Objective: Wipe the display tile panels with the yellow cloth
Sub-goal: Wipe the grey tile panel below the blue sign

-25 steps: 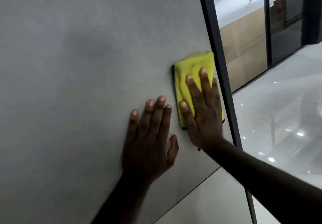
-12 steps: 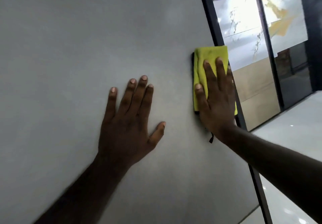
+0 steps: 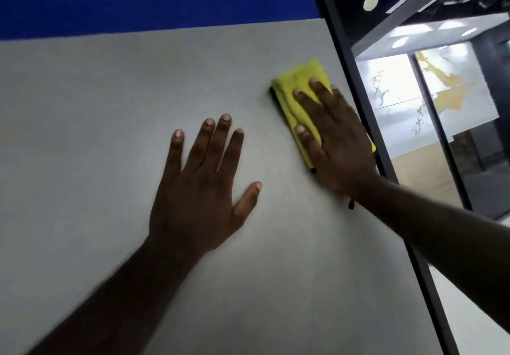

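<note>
A large grey display tile panel fills most of the view. My right hand presses a folded yellow cloth flat against the panel near its right edge, fingers straight and pointing up. The cloth's lower part is hidden under the palm. My left hand lies flat on the panel to the left of the cloth, fingers spread and straight, holding nothing.
A blue sign with white lettering runs across the top of the panel. A black frame post borders the panel on the right. Beyond it stand marble-patterned display tiles and a glossy floor.
Both hands have slid up the panel, the right one carrying the cloth with it. The view has tilted up, bringing the blue sign into sight.
</note>
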A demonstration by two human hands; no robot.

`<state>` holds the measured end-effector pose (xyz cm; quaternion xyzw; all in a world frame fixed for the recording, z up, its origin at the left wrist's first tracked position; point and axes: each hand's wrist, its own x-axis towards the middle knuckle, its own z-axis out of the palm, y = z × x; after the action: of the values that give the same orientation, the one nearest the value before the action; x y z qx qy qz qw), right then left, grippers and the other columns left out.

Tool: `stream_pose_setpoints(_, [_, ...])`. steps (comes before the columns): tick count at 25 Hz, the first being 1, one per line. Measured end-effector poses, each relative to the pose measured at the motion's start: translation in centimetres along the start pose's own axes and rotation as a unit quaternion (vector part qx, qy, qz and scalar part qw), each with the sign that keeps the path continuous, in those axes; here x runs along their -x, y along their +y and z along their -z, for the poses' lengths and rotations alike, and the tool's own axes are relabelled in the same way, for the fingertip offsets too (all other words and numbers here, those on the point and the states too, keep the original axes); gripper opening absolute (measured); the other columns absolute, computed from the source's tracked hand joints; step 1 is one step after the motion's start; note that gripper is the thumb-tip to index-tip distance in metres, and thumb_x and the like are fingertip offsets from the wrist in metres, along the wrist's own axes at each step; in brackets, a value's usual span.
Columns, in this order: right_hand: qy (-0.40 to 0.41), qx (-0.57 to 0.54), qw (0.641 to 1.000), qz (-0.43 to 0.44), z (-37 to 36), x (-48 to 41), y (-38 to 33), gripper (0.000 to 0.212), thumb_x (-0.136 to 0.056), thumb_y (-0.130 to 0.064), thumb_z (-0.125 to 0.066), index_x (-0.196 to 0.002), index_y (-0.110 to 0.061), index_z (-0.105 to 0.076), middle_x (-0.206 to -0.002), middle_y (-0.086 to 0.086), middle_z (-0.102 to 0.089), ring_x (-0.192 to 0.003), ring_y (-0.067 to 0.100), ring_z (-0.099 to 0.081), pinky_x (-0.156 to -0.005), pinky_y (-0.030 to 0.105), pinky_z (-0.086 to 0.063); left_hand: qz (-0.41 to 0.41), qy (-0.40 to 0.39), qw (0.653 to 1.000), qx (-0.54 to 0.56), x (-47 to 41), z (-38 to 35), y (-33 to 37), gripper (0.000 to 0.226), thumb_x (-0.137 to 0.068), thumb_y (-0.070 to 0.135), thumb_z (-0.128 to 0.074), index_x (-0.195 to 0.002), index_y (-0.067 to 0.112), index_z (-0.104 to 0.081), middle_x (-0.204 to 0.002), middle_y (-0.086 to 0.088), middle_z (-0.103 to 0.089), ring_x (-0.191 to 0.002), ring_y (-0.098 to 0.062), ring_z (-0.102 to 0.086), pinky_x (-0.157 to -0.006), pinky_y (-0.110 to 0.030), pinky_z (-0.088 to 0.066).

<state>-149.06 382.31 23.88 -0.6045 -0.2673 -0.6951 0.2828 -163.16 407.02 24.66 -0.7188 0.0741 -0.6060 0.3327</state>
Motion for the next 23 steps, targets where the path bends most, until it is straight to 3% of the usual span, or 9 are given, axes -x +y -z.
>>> stream_pose_setpoints(2, [0.02,-0.006,0.981,-0.191,-0.6,-2.2,-1.3,0.057,-0.112,-0.049,-0.04,-0.166,-0.033,-0.034,-0.177,0.0,-0.023,-0.163,0.033,-0.021,-0.128,0.056,-0.026,0.001,-0.011,1.0,0.002,0.2,-0.1,0.4,0.083,-0.11,0.063,-0.032,-0.173,0.01,-0.024,-0.182,-0.014,-0.015,-0.167,-0.032,-0.021,-0.133,-0.064,-0.016])
stream_pose_setpoints(6, [-0.038,0.028,0.983,0.175,-0.7,-4.9,-0.3,0.054,-0.113,-0.046,-0.045,-0.164,-0.027,-0.041,-0.174,0.004,-0.029,-0.163,0.025,-0.021,-0.131,0.045,-0.025,0.005,-0.01,1.0,0.0,0.0,-0.1,0.2,0.083,-0.109,0.062,-0.035,-0.173,0.009,-0.027,-0.181,-0.015,-0.016,-0.167,-0.033,-0.022,-0.132,-0.065,-0.018])
stream_pose_setpoints(9, [0.033,-0.005,0.986,-0.162,-1.3,-8.7,-0.3,0.059,-0.111,-0.054,-0.033,-0.166,-0.032,-0.035,-0.176,0.002,-0.026,-0.161,0.031,-0.025,-0.13,0.05,-0.024,0.004,-0.003,1.0,0.0,0.2,-0.1,0.4,0.082,-0.109,0.061,-0.037,-0.172,0.009,-0.029,-0.181,-0.015,-0.018,-0.167,-0.032,-0.023,-0.132,-0.064,-0.019])
stream_pose_setpoints(10, [0.027,0.011,0.987,-0.16,-1.7,-9.3,-1.4,0.059,-0.111,-0.053,-0.033,-0.166,-0.032,-0.035,-0.176,0.003,-0.027,-0.161,0.032,-0.025,-0.131,0.049,-0.023,0.003,0.001,1.0,0.0,0.3,-0.1,0.4,0.081,-0.11,0.06,-0.038,-0.172,0.009,-0.03,-0.181,-0.015,-0.019,-0.166,-0.033,-0.024,-0.132,-0.065,-0.02])
stream_pose_setpoints(13, [-0.029,0.011,0.978,0.204,-1.6,-10.8,-1.4,0.051,-0.114,-0.04,-0.045,-0.163,-0.024,-0.043,-0.174,0.003,-0.029,-0.16,0.019,-0.028,-0.133,0.039,-0.02,0.003,0.01,1.0,0.002,0.3,-0.2,0.3,0.081,-0.11,0.06,-0.039,-0.172,0.009,-0.03,-0.18,-0.016,-0.02,-0.166,-0.033,-0.025,-0.131,-0.065,-0.021])
stream_pose_setpoints(14, [-0.029,0.004,0.98,0.199,-1.2,-12.0,-0.6,0.051,-0.114,-0.039,-0.046,-0.163,-0.025,-0.043,-0.174,0.001,-0.029,-0.16,0.017,-0.028,-0.132,0.038,-0.021,0.004,0.01,1.0,0.002,0.3,-0.3,0.3,0.081,-0.11,0.06,-0.038,-0.172,0.009,-0.03,-0.18,-0.015,-0.02,-0.166,-0.033,-0.024,-0.131,-0.065,-0.021])
stream_pose_setpoints(17, [0.045,0.006,0.992,-0.115,-1.9,-13.1,-0.6,0.054,-0.113,-0.046,-0.039,-0.164,-0.028,-0.041,-0.173,0.006,-0.034,-0.157,0.027,-0.034,-0.131,0.043,-0.024,0.006,0.025,1.0,0.004,0.4,-0.3,0.4,0.079,-0.11,0.06,-0.04,-0.171,0.009,-0.032,-0.18,-0.014,-0.022,-0.166,-0.032,-0.026,-0.131,-0.064,-0.023])
stream_pose_setpoints(21, [-0.04,0.011,0.953,0.299,-1.5,-10.2,-1.6,0.05,-0.112,-0.032,-0.053,-0.16,-0.02,-0.048,-0.17,0.012,-0.038,-0.16,0.027,-0.03,-0.13,0.046,-0.028,0.002,0.028,1.0,0.006,0.4,-0.2,0.4,0.08,-0.11,0.059,-0.041,-0.171,0.009,-0.031,-0.18,-0.016,-0.023,-0.165,-0.034,-0.028,-0.131,-0.065,-0.023])
stream_pose_setpoints(23, [-0.019,0.017,0.982,0.187,-1.1,-10.4,-1.0,0.05,-0.113,-0.036,-0.05,-0.161,-0.023,-0.045,-0.171,0.008,-0.036,-0.16,0.027,-0.031,-0.129,0.046,-0.029,0.008,0.027,1.0,0.004,0.6,-0.4,0.4,0.079,-0.111,0.06,-0.039,-0.172,0.009,-0.03,-0.18,-0.015,-0.022,-0.166,-0.033,-0.027,-0.131,-0.064,-0.023])
